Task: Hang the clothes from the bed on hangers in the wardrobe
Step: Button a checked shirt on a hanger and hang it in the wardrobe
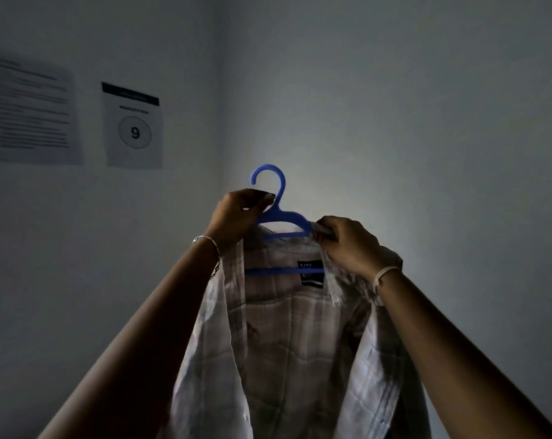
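A pale checked shirt (pixel 281 337) hangs open from a blue plastic hanger (pixel 276 198), held up in front of a wall corner. My left hand (pixel 236 217) grips the hanger's left shoulder near the base of the hook, together with the shirt's left collar edge. At the hanger's right arm, my right hand (pixel 347 242) pinches the shirt's collar against it. The hanger's lower bar shows inside the shirt beside a black label (pixel 311 274). Neither the wardrobe nor the bed is in view.
Two printed sheets are taped to the left wall: a page of text (pixel 30 112) and a sheet with the number 9 in a circle (pixel 133 126). The grey walls meet in a corner (pixel 222 90) behind the hanger. The room is dim.
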Motion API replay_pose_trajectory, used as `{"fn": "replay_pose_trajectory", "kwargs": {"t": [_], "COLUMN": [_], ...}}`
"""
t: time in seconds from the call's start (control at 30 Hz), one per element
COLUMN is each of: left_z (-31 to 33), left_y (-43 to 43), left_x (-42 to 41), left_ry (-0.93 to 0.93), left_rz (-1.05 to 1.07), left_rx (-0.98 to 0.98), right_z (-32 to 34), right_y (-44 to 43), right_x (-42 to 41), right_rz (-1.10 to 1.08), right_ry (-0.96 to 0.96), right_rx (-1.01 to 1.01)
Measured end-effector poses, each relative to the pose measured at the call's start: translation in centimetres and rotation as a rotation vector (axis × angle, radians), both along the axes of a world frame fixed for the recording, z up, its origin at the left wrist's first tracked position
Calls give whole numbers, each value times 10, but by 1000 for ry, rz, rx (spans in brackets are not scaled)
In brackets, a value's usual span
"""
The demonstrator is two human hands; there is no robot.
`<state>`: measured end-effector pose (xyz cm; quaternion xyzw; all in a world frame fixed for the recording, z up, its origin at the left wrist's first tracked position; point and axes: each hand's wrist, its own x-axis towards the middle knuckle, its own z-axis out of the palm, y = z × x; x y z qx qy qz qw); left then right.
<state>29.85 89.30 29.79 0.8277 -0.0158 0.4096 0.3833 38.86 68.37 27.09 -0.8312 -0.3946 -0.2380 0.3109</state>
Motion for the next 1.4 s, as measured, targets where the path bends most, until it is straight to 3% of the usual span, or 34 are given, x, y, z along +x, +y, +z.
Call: {"fn": "replay_pose_trajectory", "kwargs": {"t": [0.1, 0.17, 0.27, 0.47, 0.53, 0.63, 0.73, 0.97, 1.1, 1.23, 1.3, 1.4], "left_z": [-13, -23, -29, -24, -25, -26, -26, -27, -30, -32, -45, -78], "left_y": [24, 35, 31, 21, 24, 24, 23, 22, 24, 2, -11, -38], "left_x": [-7, -9, -9, -8, -3, 3, 8, 25, 23, 6, 0, -4], "left_ry": [-73, 57, 370, 459, 341, -30, -190, -280, -306, -471, -553, -502], "left_rz": [247, 390, 262, -7, -48, -75, -134, 67, 295, 342, 367, 347], "left_rx": [-145, -186, -302, -630, -639, -620, -658, -437, -395, -275, -172, 55], "right_z": [-8, -13, -16, -17, -16, -16, -13, -6, -3, 6, 12, 18], "right_y": [-1, 0, 4, 1, -1, -3, -3, 4, 5, 4, 3, 4], "right_x": [12, 17, 18, 17, 16, 13, 6, -15, -15, -15, -14, -12], "right_rz": [15, 32, 31, 44, 34, -21, -83, -205, -160, -153, -153, -158], "right_ry": [59, 67, 41, 19, 21, 27, -6, -333, -265, -247, -209, -219], "right_rx": [70, 96, 137, 216, 184, 82, 27, -184, -98, -106, -83, -36]}}
